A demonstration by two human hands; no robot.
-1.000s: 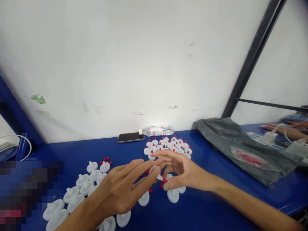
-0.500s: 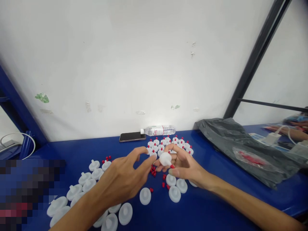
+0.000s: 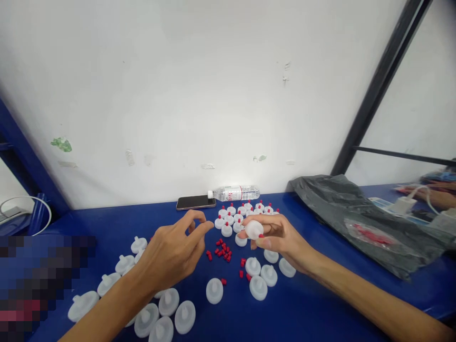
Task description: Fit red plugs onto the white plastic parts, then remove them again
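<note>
My right hand (image 3: 276, 237) grips a white round plastic disc with a red cap (image 3: 254, 229), held above the blue table (image 3: 320, 294). My left hand (image 3: 174, 251) hovers to its left, thumb and forefinger curled close together, with nothing visible in them. Loose small red caps (image 3: 221, 250) lie on the table between my hands. Uncapped white discs (image 3: 160, 313) lie near my left forearm, a few more white discs (image 3: 261, 278) sit under my right hand, and several red-capped discs (image 3: 242, 213) stand in a group behind.
A phone (image 3: 195, 203) and a lying water bottle (image 3: 233, 193) rest against the white wall. A grey plastic bag (image 3: 359, 218) with a clear packet of red caps (image 3: 365, 232) lies at the right. Another person's hands (image 3: 436, 194) and cables are at the far right.
My right hand lifted a white disc with a red cap and carried it back toward the capped group. My left hand drew away to the left, uncovering the loose red caps.
</note>
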